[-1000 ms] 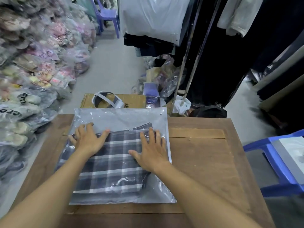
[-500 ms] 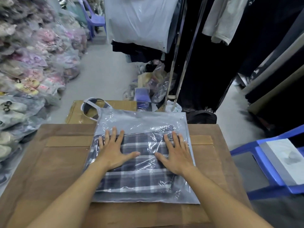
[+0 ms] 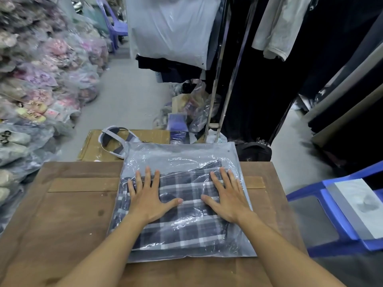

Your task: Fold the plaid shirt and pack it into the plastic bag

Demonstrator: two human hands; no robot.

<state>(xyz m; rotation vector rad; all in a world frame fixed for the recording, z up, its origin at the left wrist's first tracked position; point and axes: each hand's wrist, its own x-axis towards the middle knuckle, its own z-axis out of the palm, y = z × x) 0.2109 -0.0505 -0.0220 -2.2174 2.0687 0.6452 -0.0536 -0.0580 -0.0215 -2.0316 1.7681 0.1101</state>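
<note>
The folded dark blue and white plaid shirt [image 3: 186, 228] lies inside a clear plastic bag [image 3: 180, 154] on the wooden table [image 3: 72, 220]. The bag's far end juts past the table's back edge and holds no shirt. My left hand [image 3: 148, 196] lies flat on the bag over the shirt's left part, fingers spread. My right hand [image 3: 227, 195] lies flat on the right part, fingers also spread. Both palms press down on the plastic; neither hand grips anything.
Behind the table sits a cardboard box [image 3: 93, 146] with a grey headset strap [image 3: 113, 139] on it. Bagged goods [image 3: 37, 83] are piled on the left. A clothes rack [image 3: 223, 69] with dark garments stands behind right. A blue plastic chair [image 3: 335, 214] is at right.
The bag with the shirt now sits further right on the table and squarer to me. Both hands stayed flat on it, moving with it.
</note>
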